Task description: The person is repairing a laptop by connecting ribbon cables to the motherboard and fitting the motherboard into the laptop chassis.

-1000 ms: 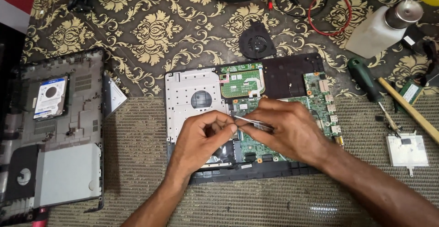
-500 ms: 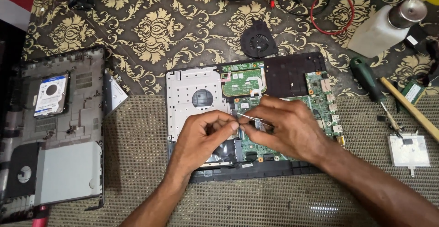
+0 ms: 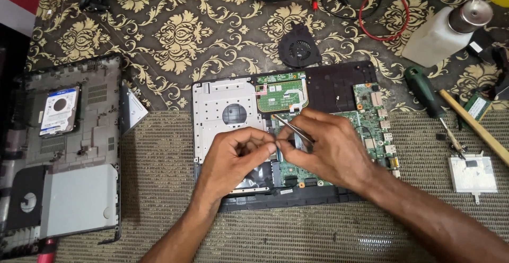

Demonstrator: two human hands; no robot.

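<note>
On woven mat, opened laptop base with motherboard, both hands above.

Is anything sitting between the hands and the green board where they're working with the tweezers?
Nothing visible does. The left hand and the right hand are already down on the laptop's motherboard, fingertips meeting over it, with the tweezers in the right hand. The exact spot under the fingers is hidden.
</note>
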